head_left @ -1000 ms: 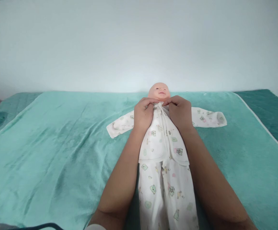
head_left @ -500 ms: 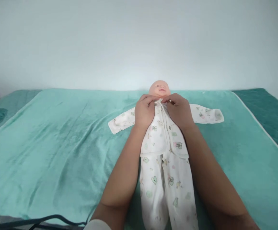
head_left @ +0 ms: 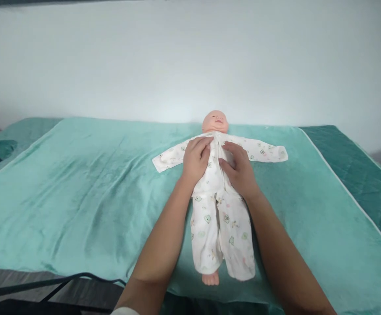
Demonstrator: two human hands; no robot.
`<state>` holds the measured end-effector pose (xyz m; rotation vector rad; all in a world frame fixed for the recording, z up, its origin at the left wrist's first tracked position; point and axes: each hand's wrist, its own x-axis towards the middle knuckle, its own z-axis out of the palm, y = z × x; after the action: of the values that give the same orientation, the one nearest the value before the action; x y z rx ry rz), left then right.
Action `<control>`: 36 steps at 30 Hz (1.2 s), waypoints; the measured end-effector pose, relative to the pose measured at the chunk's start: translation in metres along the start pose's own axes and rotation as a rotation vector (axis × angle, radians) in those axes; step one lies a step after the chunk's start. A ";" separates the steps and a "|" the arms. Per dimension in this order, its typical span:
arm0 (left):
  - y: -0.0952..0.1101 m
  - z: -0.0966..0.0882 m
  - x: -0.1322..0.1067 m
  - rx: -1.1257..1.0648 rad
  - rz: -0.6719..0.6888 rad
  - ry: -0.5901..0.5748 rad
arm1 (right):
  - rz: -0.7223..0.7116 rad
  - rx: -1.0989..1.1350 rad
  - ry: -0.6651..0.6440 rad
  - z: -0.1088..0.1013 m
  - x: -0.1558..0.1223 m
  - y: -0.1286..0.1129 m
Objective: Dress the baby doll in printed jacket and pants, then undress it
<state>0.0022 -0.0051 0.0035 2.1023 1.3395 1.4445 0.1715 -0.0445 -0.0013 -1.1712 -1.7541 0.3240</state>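
A baby doll [head_left: 215, 121] lies on its back in a white printed shirt [head_left: 213, 175] and matching trousers [head_left: 206, 227]. Its arms stretch out sideways inside the long sleeves, and one bare foot [head_left: 210, 278] pokes from a trouser leg. My left hand [head_left: 196, 158] rests open on the left side of the shirt's chest, fingers reaching toward the collar. On the other side of the front opening, my right hand [head_left: 239, 168] touches the shirt with thumb and fingers apart. Neither hand grips the cloth. Parts of the chest are hidden under both hands.
A light green blanket [head_left: 62, 197] with some wrinkles covers the bed beneath the doll. Darker green quilted bedding [head_left: 358, 175] shows at the right. A white wall [head_left: 177, 61] rises behind, and a black bar [head_left: 46, 284] crosses the lower left.
Both hands have let go of the shirt collar and come down onto the chest, fingers loosened. The view has shifted, so the doll's foot and the bed's front edge now show.
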 end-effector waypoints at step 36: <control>-0.001 0.006 0.000 -0.160 0.013 0.036 | 0.213 -0.247 0.052 0.010 0.038 -0.011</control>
<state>0.0065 -0.0029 0.0007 1.9962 1.1813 1.5469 0.1542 -0.0157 0.0225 -1.5358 -1.6600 0.2041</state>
